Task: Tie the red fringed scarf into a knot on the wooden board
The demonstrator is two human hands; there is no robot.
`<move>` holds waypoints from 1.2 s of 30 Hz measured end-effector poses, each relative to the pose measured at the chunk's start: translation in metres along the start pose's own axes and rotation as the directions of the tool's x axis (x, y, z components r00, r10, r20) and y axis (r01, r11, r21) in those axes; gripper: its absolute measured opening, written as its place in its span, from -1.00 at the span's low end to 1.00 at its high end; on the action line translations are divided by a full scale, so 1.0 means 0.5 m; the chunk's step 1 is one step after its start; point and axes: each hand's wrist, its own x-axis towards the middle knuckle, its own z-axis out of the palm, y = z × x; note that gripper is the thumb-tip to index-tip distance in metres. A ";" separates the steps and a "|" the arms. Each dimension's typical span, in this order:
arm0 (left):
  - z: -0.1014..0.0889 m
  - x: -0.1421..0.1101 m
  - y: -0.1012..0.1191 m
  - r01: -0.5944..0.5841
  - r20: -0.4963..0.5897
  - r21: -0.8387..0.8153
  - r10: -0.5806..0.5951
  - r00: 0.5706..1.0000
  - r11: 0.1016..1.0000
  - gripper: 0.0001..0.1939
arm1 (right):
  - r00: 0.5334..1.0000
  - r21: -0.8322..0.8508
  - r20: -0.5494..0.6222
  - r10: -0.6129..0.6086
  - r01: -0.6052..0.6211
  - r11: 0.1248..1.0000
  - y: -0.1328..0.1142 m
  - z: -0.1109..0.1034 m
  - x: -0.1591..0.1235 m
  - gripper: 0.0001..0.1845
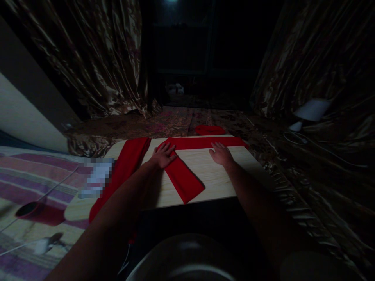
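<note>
Patterned curtains [120, 58], white-shaded lamp [313, 109] near a white cable [304, 139], red open container [51, 216] on striped bedding [29, 166]

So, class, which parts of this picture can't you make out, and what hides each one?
All in the head view:
- Where the angled red strip meets the far one: partly covered by the left hand.
- Part of the left-hand red strip: behind the left forearm.
- Details of the pale item: blurred into blocks.
- Inside the red cylinder: too dark.
</note>
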 end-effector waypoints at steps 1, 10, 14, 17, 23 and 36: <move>0.000 0.000 0.000 0.002 0.001 -0.001 -0.002 1.000 1.000 -0.24 | 1.000 -0.002 -0.004 -0.001 0.001 1.000 0.000 0.000 0.000 -0.37; 0.000 0.000 0.001 -0.001 -0.007 0.009 0.001 1.000 1.000 -0.25 | 1.000 -0.017 0.016 0.015 -0.014 1.000 -0.005 -0.007 -0.003 -0.37; 0.002 -0.006 0.003 -0.013 -0.031 -0.027 0.013 0.999 1.000 -0.26 | 1.000 -0.072 -0.010 0.004 -0.005 0.997 -0.021 -0.027 -0.004 -0.41; 0.007 -0.016 -0.002 -0.051 -0.194 -0.074 0.036 0.980 0.996 -0.27 | 0.989 -0.118 -0.036 -0.145 0.140 0.983 -0.047 -0.052 0.007 -0.48; 0.006 -0.038 -0.011 -0.081 -0.479 -0.111 0.018 0.878 0.990 -0.53 | 0.913 -0.112 0.111 -0.393 0.404 0.908 -0.136 -0.087 0.058 -0.65; 0.005 -0.034 -0.018 -0.068 -0.422 0.033 0.076 0.903 0.997 -0.52 | 0.888 -0.208 0.242 -0.391 0.442 0.873 -0.197 -0.092 0.090 -0.62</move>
